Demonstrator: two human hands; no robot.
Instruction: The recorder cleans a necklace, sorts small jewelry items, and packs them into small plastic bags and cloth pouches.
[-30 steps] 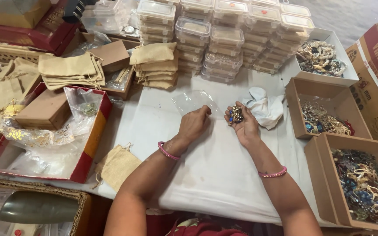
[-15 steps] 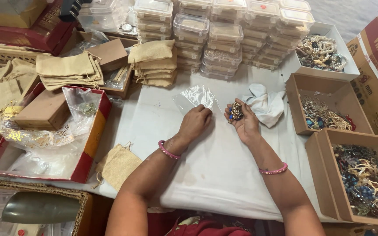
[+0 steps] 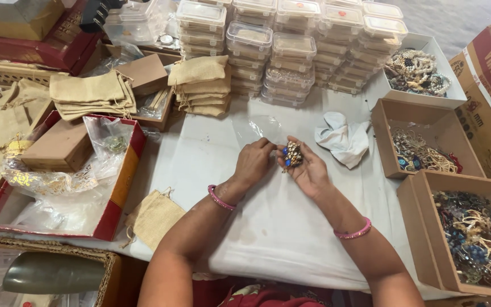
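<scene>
My right hand [image 3: 309, 169] cups a small beaded jewellery piece [image 3: 292, 154] with gold and blue stones over the white cloth-covered table [image 3: 268, 227]. My left hand [image 3: 252, 164] is beside it, fingers pinched on the lower edge of a clear plastic pouch [image 3: 259, 128] that lies on the cloth just beyond the hands. The two hands almost touch. Each wrist wears a pink bangle. A crumpled white cloth [image 3: 343, 138] lies just right of my right hand.
Stacks of clear lidded plastic boxes [image 3: 282, 45] stand at the back. Folded burlap pouches [image 3: 201, 85] lie back left, one more [image 3: 153, 217] at the near left. A red tray [image 3: 117, 182] holds plastic bags. Three cardboard boxes of jewellery [image 3: 473, 239] line the right side.
The clear pouch has dropped from being held up to lying flatter on the cloth. My hands have drawn a little closer together around the jewellery piece.
</scene>
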